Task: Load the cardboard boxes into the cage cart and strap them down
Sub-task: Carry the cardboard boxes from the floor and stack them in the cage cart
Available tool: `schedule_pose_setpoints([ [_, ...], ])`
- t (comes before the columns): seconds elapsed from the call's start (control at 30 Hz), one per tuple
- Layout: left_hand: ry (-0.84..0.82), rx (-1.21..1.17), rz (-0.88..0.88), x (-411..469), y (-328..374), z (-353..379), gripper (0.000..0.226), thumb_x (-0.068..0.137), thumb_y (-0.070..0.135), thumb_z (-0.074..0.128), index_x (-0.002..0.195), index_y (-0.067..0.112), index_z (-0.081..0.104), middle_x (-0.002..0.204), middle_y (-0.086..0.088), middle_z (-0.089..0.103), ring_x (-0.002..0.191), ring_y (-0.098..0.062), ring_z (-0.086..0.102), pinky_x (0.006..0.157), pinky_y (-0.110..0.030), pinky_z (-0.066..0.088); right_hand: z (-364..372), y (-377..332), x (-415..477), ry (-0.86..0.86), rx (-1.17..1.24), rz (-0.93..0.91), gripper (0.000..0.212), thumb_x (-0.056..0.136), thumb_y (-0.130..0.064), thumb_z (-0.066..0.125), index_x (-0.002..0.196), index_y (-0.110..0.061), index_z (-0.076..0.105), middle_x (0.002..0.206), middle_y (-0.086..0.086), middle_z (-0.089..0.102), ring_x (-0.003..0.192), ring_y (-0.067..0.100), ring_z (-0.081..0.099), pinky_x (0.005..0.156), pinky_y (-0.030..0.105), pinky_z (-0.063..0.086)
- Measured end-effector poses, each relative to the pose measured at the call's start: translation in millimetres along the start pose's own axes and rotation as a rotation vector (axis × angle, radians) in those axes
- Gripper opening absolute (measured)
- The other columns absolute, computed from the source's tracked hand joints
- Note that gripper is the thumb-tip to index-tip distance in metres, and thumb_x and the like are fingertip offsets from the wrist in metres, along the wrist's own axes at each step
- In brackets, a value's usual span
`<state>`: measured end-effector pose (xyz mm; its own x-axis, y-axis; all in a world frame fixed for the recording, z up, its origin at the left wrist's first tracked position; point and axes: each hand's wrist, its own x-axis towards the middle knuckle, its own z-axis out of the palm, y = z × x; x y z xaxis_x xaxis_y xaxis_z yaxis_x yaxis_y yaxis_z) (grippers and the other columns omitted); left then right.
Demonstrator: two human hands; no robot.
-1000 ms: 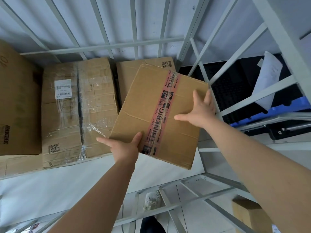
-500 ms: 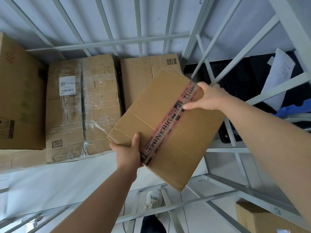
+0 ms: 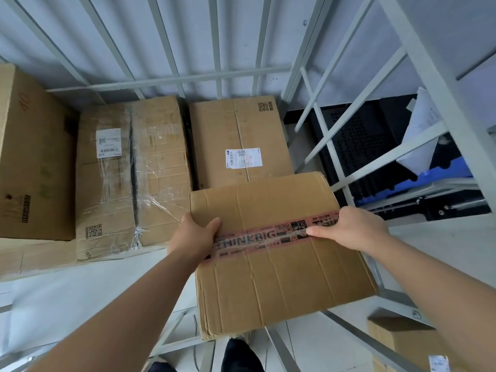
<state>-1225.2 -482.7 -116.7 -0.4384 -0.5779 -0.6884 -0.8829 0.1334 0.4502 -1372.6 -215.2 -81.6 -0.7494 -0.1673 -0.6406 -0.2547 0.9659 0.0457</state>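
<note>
Against the back bars of the cage cart [image 3: 171, 80], three cardboard boxes already sit side by side: a tall box [image 3: 35, 157], a film-wrapped box [image 3: 134, 170] and a labelled box [image 3: 239, 135]. The left hand [image 3: 196, 234] and right hand [image 3: 354, 229] grip opposite edges of a fourth, the pink-taped box [image 3: 281, 277], thumbs on top, holding it level just in front of the labelled one, apparently not yet set down. Another box [image 3: 397, 342] waits on the floor outside and no strap is in sight, so strapping looks untouched.
</note>
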Motion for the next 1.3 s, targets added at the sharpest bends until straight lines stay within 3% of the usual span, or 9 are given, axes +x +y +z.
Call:
schedule_pose_setpoints([
  [0.37, -0.168, -0.096, -0.043, 39, -23, 40, 0.087, 0.070, 0.041, 0.082, 0.137, 0.013, 0.034, 0.121, -0.010, 0.057, 0.103, -0.030, 0.059, 0.087, -0.048, 0.053, 53, -1, 43, -0.057, 0.058, 0.085, 0.082, 0.043, -0.097, 0.047, 0.073, -0.022, 0.056, 0.069, -0.002, 0.062, 0.061, 0.017, 0.060, 0.054, 0.028, 0.049],
  [0.63, -0.224, -0.125, -0.034, 51, -63, 86, 0.117, 0.069, 0.021, 0.085, 0.151, 0.030, 0.002, 0.146, -0.005, 0.037, 0.125, -0.030, 0.046, 0.095, -0.050, 0.049, 113, 11, 68, -0.200, 0.150, 0.057, 0.056, 0.061, -0.069, 0.072, 0.084, -0.019, 0.061, 0.082, -0.002, 0.064, 0.071, 0.016, 0.062, 0.070, 0.036, 0.055],
  [0.8, -0.195, 0.009, -0.003, 73, -76, 113, 0.132, 0.068, 0.017, 0.085, 0.147, 0.035, -0.018, 0.150, -0.008, 0.035, 0.126, -0.033, 0.046, 0.087, -0.041, 0.049, 146, 8, 89, -0.194, 0.090, 0.060, 0.063, 0.068, -0.062, 0.073, 0.097, -0.008, 0.057, 0.100, 0.008, 0.060, 0.081, 0.023, 0.062, 0.071, 0.039, 0.055],
  [0.87, -0.179, 0.063, -0.016, 80, -82, 121, 0.134, 0.068, 0.016, 0.086, 0.147, 0.035, -0.022, 0.148, -0.009, 0.038, 0.124, -0.033, 0.049, 0.082, -0.041, 0.050, 160, 6, 95, -0.176, 0.099, 0.093, 0.093, 0.064, -0.060, 0.077, 0.125, -0.002, 0.040, 0.114, 0.013, 0.058, 0.091, 0.027, 0.062, 0.071, 0.037, 0.054],
  [0.93, -0.162, 0.082, -0.024, 88, -90, 125, 0.137, 0.065, 0.017, 0.087, 0.146, 0.036, -0.022, 0.148, -0.009, 0.038, 0.124, -0.033, 0.049, 0.078, -0.037, 0.049, 171, 5, 100, -0.158, 0.111, 0.083, 0.128, 0.059, -0.060, 0.080, 0.147, -0.007, 0.004, 0.132, 0.020, 0.049, 0.098, 0.030, 0.063, 0.068, 0.034, 0.051],
  [1.0, -0.163, 0.100, -0.015, 94, -96, 127, 0.140, 0.064, 0.019, 0.088, 0.145, 0.037, -0.024, 0.146, -0.010, 0.040, 0.121, -0.033, 0.051, 0.065, -0.025, 0.045, 173, 6, 102, -0.142, 0.118, 0.025, 0.145, 0.057, -0.060, 0.081, 0.144, -0.022, -0.028, 0.144, 0.023, 0.037, 0.091, 0.029, 0.064, 0.059, 0.029, 0.047],
  [1.07, -0.157, 0.138, 0.004, 95, -97, 126, 0.140, 0.064, 0.021, 0.088, 0.145, 0.034, -0.026, 0.145, -0.011, 0.042, 0.122, -0.032, 0.051, 0.065, -0.022, 0.045, 171, 8, 103, -0.128, 0.110, -0.040, 0.146, 0.057, -0.062, 0.080, 0.135, -0.035, -0.040, 0.144, 0.024, 0.035, 0.077, 0.025, 0.063, 0.046, 0.024, 0.037],
  [1.2, -0.092, 0.303, 0.095, 82, -87, 123, 0.135, 0.066, 0.031, 0.087, 0.149, 0.024, -0.019, 0.148, -0.011, 0.033, 0.127, -0.031, 0.047, 0.093, -0.041, 0.047, 164, 4, 100, -0.128, -0.039, -0.113, 0.137, 0.062, -0.064, 0.075, 0.139, -0.035, -0.034, 0.136, 0.024, 0.036, 0.065, 0.016, 0.057, 0.046, 0.024, 0.040],
  [1.3, -0.032, 0.473, 0.216, 73, -71, 114, 0.116, 0.075, 0.038, 0.078, 0.151, 0.021, -0.007, 0.150, -0.013, 0.024, 0.130, -0.032, 0.040, 0.100, -0.043, 0.043, 145, -5, 95, -0.038, -0.149, -0.172, 0.119, 0.068, -0.062, 0.072, 0.149, -0.026, -0.007, 0.142, 0.022, 0.030, 0.100, 0.029, 0.058, 0.073, 0.036, 0.049],
])
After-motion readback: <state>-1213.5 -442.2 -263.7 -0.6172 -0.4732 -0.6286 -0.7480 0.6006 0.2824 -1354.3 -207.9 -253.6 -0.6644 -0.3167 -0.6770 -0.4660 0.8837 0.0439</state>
